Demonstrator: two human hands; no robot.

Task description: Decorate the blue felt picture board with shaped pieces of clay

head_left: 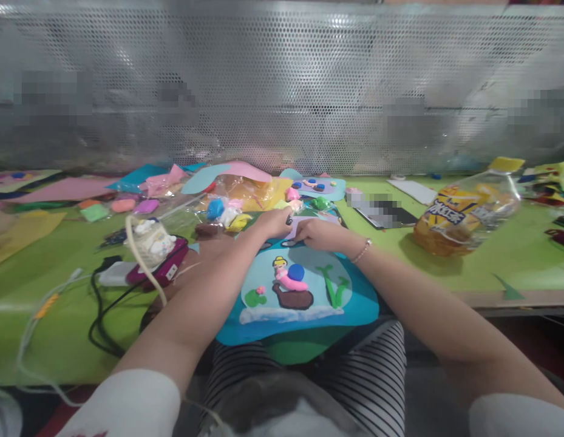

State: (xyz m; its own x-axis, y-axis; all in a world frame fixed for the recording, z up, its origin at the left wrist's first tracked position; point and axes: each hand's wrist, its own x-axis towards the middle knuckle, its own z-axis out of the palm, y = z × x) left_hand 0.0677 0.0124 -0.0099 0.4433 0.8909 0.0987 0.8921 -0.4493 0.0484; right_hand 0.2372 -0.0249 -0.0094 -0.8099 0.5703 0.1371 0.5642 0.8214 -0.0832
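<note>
A blue paper sheet (366,300) with a pale rounded panel lies at the table's front edge, partly over my lap. On its panel sit a pink clay figure (288,280) with a yellow hat, a blue disc (296,272), a brown clay shape (294,297) and green clay plants (334,288). A white strip (291,314) runs along the bottom. My left hand (278,223) is curled at the sheet's far edge, a small dark spot at its fingers. Close beside it, my right hand (319,233) is closed with its index finger bent down at white-and-dark pieces. Anything held is too small to make out.
Bagged clay (227,212) and coloured papers (236,173) lie beyond my hands. A tilted bottle of amber drink (466,209) and a dark phone-like slab (384,212) are at right. A purple box (158,262) with cables is at left. A perforated metal screen (282,85) stands behind.
</note>
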